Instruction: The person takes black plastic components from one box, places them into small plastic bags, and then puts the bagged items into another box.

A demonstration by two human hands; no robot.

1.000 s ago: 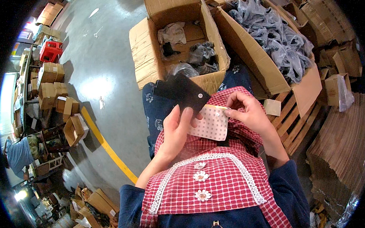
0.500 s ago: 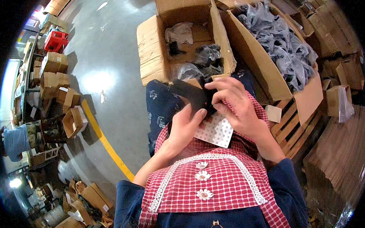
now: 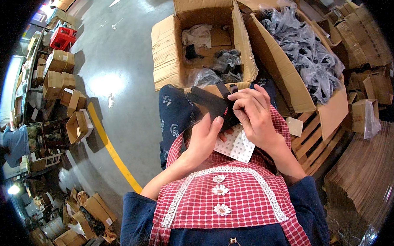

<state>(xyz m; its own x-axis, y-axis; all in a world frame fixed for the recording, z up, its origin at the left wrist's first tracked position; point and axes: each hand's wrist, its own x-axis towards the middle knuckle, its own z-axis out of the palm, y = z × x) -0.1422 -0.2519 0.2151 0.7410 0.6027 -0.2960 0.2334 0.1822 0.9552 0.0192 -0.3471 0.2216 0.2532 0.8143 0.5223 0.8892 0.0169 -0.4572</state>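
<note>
Over my lap I hold a black, flat, strap-like piece (image 3: 213, 104), its exact kind unclear. My left hand (image 3: 202, 134) is closed on its near edge, thumb on top. The thumb and fingers of my right hand (image 3: 258, 121) pinch its right side, where a narrow black band sticks up. A small red spot shows on the piece near the right fingers. Beneath my hands, a white sheet of small printed square stickers (image 3: 237, 144) lies on the red checked apron (image 3: 211, 199). Some left fingers are hidden under the black piece.
Just beyond my knees stands an open cardboard box (image 3: 165, 52) with dark bagged items inside. To its right, another carton (image 3: 286, 61) is full of clear-bagged dark pieces, by a wooden pallet (image 3: 311, 142). Flattened cardboard (image 3: 362, 168) is stacked at right. A yellow floor line (image 3: 113, 152) runs left.
The narrow black band now stands up more clearly beside my right fingers, which have shifted slightly and spread at the top. My left hand keeps its hold. The whole view has moved a little.
</note>
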